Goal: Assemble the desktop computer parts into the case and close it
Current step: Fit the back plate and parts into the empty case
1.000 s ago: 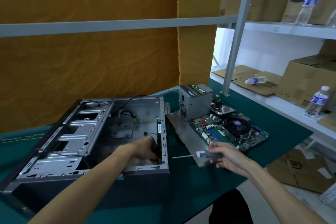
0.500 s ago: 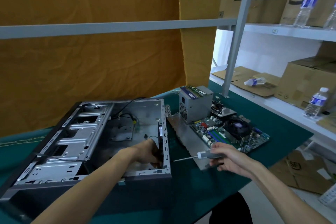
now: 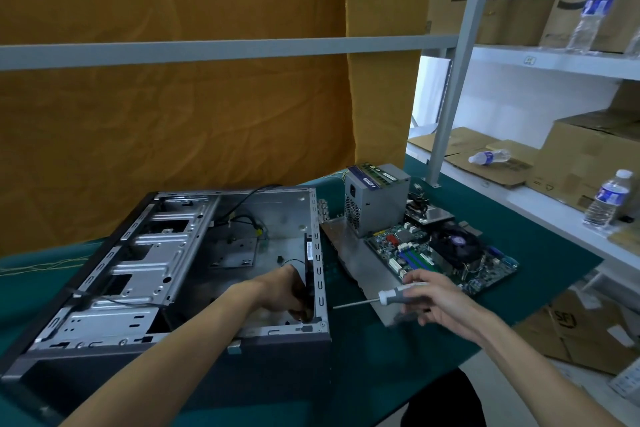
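Left hand (image 3: 280, 291) gripping black fan (image 3: 307, 274) inside open grey metal case (image 3: 180, 253), steadying it; right hand (image 3: 434, 298) beside case, clamped on grey-handled screwdriver (image 3: 388, 297).

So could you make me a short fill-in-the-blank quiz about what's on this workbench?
1. The right hand holds a ____ by its handle.
2. The left hand reaches inside the open computer ____.
3. The grey power supply stands ____ the case, on the green mat.

Missing words: screwdriver; case; outside
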### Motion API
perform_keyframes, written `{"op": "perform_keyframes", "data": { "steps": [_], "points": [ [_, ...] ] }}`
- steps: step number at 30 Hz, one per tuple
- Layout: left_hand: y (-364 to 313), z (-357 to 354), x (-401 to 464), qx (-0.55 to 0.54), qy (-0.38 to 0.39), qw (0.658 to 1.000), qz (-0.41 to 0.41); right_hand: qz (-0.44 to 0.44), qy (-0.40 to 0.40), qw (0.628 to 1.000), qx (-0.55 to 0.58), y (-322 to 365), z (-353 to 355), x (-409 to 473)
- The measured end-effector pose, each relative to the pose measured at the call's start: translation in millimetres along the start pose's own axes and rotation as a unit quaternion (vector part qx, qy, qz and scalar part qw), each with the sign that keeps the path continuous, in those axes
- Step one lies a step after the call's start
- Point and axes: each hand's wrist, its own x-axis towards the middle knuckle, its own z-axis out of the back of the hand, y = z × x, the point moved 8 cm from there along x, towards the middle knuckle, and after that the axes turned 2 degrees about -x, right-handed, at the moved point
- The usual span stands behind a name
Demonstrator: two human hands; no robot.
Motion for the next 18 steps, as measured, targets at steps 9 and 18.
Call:
{"op": "perform_keyframes", "data": {
  "steps": [9,18],
  "points": [
    [-0.1,-0.4,1.7,-0.004,0.001,1.0,-0.009,-0.017,0.011,1.0,-0.01,-5.1,1.6,-1.3],
    [0.1,-0.1,2.3,0.004,-0.005,1.0,-0.008,-0.008,0.029,0.999,-0.015,-4.9,0.4,-1.3]
  ]
}}
